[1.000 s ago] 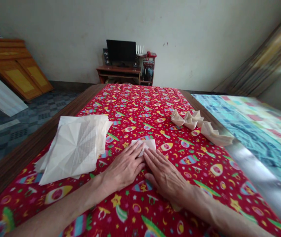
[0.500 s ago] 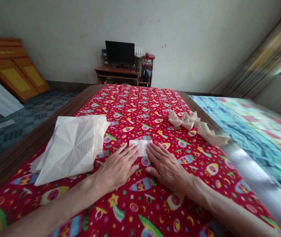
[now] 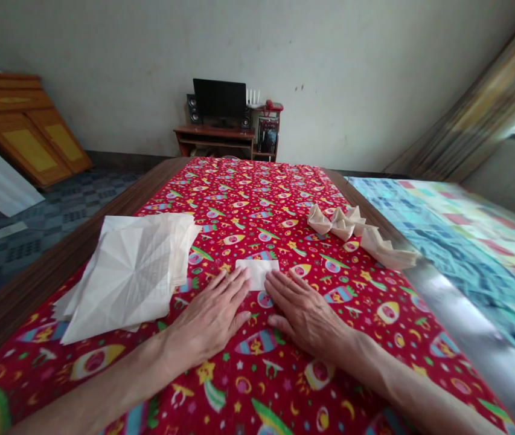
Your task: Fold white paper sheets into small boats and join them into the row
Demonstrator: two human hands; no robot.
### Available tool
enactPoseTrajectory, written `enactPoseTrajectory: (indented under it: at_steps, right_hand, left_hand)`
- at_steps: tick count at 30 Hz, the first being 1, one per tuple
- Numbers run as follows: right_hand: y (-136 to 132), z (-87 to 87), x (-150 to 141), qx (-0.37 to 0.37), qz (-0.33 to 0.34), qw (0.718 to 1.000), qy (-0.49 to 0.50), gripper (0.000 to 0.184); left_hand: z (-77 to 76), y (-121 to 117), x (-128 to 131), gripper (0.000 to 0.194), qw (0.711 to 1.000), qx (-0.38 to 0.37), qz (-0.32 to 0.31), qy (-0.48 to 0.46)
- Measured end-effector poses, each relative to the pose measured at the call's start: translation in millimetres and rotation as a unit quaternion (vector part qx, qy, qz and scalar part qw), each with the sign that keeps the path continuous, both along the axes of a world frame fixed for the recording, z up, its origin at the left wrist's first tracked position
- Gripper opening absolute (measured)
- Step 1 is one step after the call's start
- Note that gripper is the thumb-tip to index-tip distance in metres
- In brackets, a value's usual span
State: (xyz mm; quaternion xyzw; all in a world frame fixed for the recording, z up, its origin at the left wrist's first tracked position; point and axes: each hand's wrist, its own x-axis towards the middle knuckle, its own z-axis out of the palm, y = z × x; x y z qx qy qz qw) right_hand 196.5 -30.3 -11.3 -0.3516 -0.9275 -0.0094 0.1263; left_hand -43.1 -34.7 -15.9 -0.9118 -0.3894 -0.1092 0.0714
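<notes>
A small folded white paper [image 3: 258, 270] lies on the red patterned cloth [image 3: 257, 199] in front of me. My left hand [image 3: 209, 317] rests flat on the cloth, fingers stretched out, with its fingertips at the paper's left edge. My right hand [image 3: 305, 311] lies flat as well, its fingertips touching the paper's lower right edge. Neither hand holds anything.
A stack of creased white sheets [image 3: 130, 272] lies to the left of my hands. Several folded paper shapes [image 3: 357, 232] sit near the table's right edge. Beyond the right edge is a blue patterned bed cover [image 3: 456, 241]. A desk with a monitor [image 3: 220, 99] stands by the far wall.
My hands have slid apart and back off the small paper, which now shows between the fingertips. The view has shifted slightly.
</notes>
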Motion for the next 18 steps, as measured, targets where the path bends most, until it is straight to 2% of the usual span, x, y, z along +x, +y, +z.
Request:
enactPoseTrajectory:
  at_steps: [3,6,9,14,18]
  right_hand:
    - [-10,0.4,0,-0.008,0.041,0.999,0.020,0.053]
    - [-8,1.0,4,0.004,0.021,0.997,0.076,0.036]
    - [3,2.9,6,0.010,-0.025,0.991,0.132,0.026]
    - [18,2.7,4,0.017,-0.179,0.974,0.136,0.023]
    - [26,-2.6,0,-0.023,-0.184,0.970,0.157,0.028]
  left_hand:
    - [2.3,-10,-3,0.048,1.000,-0.006,-0.014,0.006]
    - [5.6,-14,-10,0.046,1.000,-0.008,-0.010,0.015]
    - [8.2,-10,-14,0.039,1.000,0.005,0.001,-0.017]
    - [10.7,0,-11,0.029,0.993,0.007,-0.003,-0.117]
    - [10.3,2,-9,0.027,0.989,-0.001,-0.001,-0.151]
